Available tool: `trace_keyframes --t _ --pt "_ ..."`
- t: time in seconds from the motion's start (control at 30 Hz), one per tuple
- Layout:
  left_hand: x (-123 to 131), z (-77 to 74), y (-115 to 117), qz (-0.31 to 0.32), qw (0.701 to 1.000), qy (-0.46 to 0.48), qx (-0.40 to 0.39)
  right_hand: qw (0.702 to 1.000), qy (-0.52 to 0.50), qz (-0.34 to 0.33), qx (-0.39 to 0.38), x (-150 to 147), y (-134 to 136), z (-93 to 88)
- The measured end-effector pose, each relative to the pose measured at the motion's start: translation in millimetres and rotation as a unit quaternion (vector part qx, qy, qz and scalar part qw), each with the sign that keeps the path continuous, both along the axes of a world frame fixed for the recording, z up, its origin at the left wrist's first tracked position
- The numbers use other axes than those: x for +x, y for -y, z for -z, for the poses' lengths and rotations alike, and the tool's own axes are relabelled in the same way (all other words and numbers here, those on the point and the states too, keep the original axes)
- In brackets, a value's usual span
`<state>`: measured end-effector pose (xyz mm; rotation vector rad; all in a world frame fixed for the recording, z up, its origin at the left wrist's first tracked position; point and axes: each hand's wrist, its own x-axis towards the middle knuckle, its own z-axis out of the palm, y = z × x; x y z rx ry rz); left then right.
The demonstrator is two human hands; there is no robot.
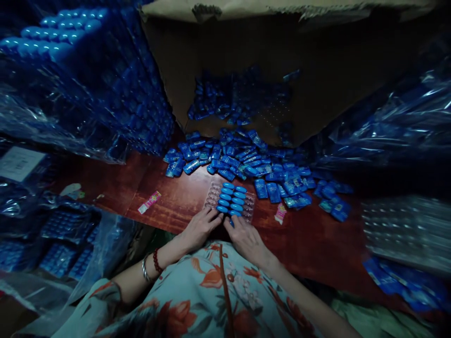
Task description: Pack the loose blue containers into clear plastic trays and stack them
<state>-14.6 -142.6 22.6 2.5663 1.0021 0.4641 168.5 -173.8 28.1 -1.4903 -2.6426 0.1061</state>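
A clear plastic tray (213, 194) lies on the dark red table (310, 239) just ahead of me, with two columns of blue capsule-shaped pieces (231, 199) set into its middle pockets. My left hand (200, 227) rests at the tray's near left edge, fingers curled and touching it. My right hand (246, 237) is at the near right edge, its fingertips pinched on a blue piece (232, 220) at the tray's front. Beyond the tray lies a heap of loose blue pieces (246, 162).
An open cardboard box (317, 70) lies on its side behind the heap, spilling more blue pieces. Plastic-wrapped stacks of filled trays (81, 80) stand left; bags (398, 122) and empty clear trays (405, 230) sit right. Two small pink wrappers (149, 202) (280, 212) lie on the table.
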Motion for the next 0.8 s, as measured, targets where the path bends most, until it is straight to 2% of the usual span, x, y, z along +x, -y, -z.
trace_keyframes --t 0.13,0.27,0.33,0.43,0.47,0.53,0.6,0.67,0.73,0.8 --pt "0 6.4 5 -0.026 0.999 0.029 0.025 0.997 -0.065 -0.001 0.036 13 6 7.5" --pt "-2 13.2 11 -0.064 0.994 0.073 0.042 0.984 -0.150 0.062 0.077 27 13 5.9" --pt "-1 14.6 5 -0.076 0.992 0.096 0.041 0.973 -0.185 0.081 0.109 39 5 3.5" --pt "5 13.5 -28 -0.125 0.982 0.141 0.032 0.954 -0.241 0.107 0.139 60 -36 4.8" --pt "8 12.9 -45 -0.157 0.977 0.144 0.032 0.951 -0.250 0.126 0.129 65 -57 7.0" --pt "15 12.1 -84 -0.218 0.970 0.100 0.039 0.962 -0.233 0.116 0.079 66 -101 11.6" --pt "23 11.4 -121 -0.246 0.969 0.005 0.033 0.983 -0.156 0.097 0.015 59 -141 12.5" --pt "32 10.7 -147 -0.234 0.968 -0.088 0.022 0.994 -0.049 0.087 -0.038 48 -168 7.9" --pt "38 10.9 -158 -0.215 0.967 -0.136 0.015 0.994 0.036 0.073 -0.070 38 -180 0.8" --pt "40 13.3 -158 -0.207 0.969 -0.132 0.010 0.992 0.079 0.050 -0.088 31 -182 -4.2"
